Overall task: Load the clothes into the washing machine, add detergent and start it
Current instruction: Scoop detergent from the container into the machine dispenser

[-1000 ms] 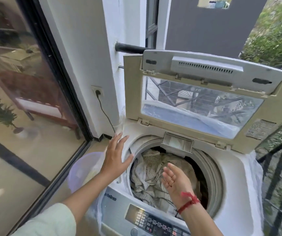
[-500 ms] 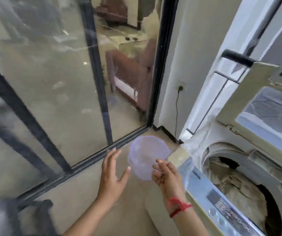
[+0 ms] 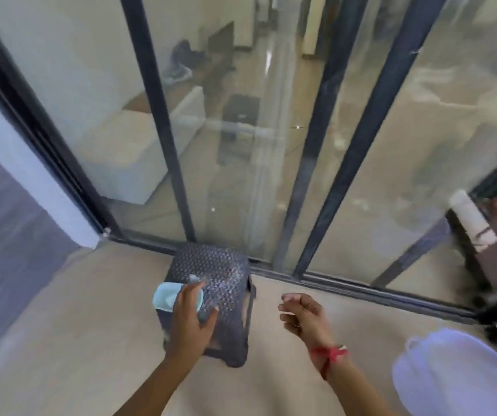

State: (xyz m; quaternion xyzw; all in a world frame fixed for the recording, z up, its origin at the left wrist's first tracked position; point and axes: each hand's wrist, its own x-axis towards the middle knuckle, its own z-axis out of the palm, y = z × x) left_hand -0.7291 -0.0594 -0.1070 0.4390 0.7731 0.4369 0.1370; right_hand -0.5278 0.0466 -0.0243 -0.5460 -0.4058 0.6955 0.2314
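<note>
A dark woven stool [image 3: 226, 274] stands on the floor by the glass door. On its left part lies a light blue object [image 3: 164, 297], blurred, with something small and clear [image 3: 193, 278] beside it. My left hand [image 3: 191, 316] reaches over the stool with fingers spread, covering part of the light blue object; no grip shows. To the right of the stool my right hand [image 3: 304, 313], with a red string at the wrist, hovers above the floor with loosely curled fingers and holds nothing. The washing machine and the clothes are out of view.
A pale lavender basin [image 3: 463, 376] sits on the floor at the lower right. Sliding glass doors with dark frames [image 3: 316, 274] run behind the stool. A white wall corner [image 3: 31, 175] stands at the left. Beige floor [image 3: 76, 340] lies around the stool.
The view has swung left and down, away from the washing machine to the floor. My left hand has come down over the stool, and my right hand has followed it above the floor.
</note>
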